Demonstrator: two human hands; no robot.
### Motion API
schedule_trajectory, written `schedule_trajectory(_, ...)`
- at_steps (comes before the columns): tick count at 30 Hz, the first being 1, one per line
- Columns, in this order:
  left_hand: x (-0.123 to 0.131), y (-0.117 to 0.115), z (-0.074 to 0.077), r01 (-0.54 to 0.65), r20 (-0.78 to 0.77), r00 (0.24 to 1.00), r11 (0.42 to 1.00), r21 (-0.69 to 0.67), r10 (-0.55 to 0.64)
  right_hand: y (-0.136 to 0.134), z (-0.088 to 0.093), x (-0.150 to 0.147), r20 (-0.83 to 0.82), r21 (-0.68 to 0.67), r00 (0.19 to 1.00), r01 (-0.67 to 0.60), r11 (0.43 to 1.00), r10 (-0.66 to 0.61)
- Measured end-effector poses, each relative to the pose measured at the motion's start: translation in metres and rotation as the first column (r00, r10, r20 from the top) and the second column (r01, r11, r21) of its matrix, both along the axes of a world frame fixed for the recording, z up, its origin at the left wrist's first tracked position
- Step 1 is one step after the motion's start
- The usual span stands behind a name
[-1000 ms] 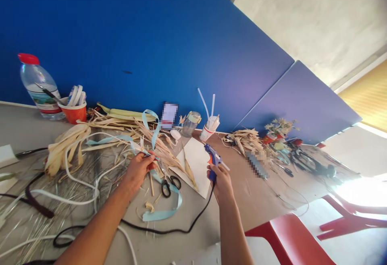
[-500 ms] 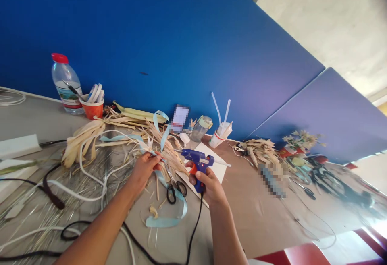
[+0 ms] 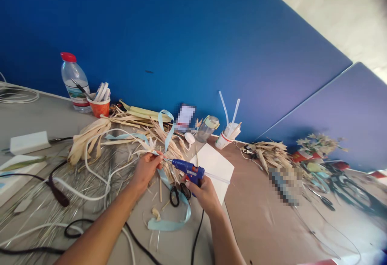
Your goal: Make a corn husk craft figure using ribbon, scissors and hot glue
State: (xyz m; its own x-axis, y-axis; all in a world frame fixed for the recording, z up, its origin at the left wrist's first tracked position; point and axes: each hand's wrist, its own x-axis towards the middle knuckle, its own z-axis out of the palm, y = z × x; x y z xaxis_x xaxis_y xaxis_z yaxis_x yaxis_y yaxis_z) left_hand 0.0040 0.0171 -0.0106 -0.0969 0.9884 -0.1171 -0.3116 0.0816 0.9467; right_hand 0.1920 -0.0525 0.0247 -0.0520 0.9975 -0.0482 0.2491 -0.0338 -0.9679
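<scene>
My right hand [image 3: 203, 194] is wrapped around the handle of a blue glue gun [image 3: 187, 169], with a clear glue stick [image 3: 216, 177] out of its back end. The gun's nozzle points left, close to the fingertips of my left hand [image 3: 147, 170]. Those fingers pinch a light blue ribbon [image 3: 169, 138], which loops up above them. A pale star-shaped husk flower [image 3: 147, 146] shows just behind the left hand; whether its stem is in the fingers I cannot tell. Black-handled scissors [image 3: 175, 195] lie below the gun, near a loose curl of ribbon.
Dried corn husks [image 3: 90, 136] lie along the back. Thin wires [image 3: 51, 212] and a white cable [image 3: 90, 196] cover the left side. A bottle [image 3: 75, 83], an orange cup [image 3: 99, 107], a jar [image 3: 208, 129] and a white cup [image 3: 224, 139] stand by the blue partition [image 3: 181, 35]. White paper [image 3: 216, 160] lies right.
The glue gun has moved left and tilted, bringing its nozzle to the left fingertips. The left hand stays nearly in place. The whole view has shifted slightly.
</scene>
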Motion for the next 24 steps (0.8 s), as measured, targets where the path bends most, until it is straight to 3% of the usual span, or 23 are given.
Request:
schedule_trajectory(7,-0.0005,0.0003,-0.0012,-0.014,-0.028,1.000,1.000,-0.005,0.013,-0.0004,-0.0021,-0.0028,0.144,0.028,0.990,-0.004,1.000,0.000)
schedule_trajectory(24,0.0004,-0.0010,0.0009,-0.022,-0.007,1.000,0.999,-0.025,0.022,-0.0005,-0.0092,-0.0062,0.189,0.060,0.982,0.010,0.998,-0.021)
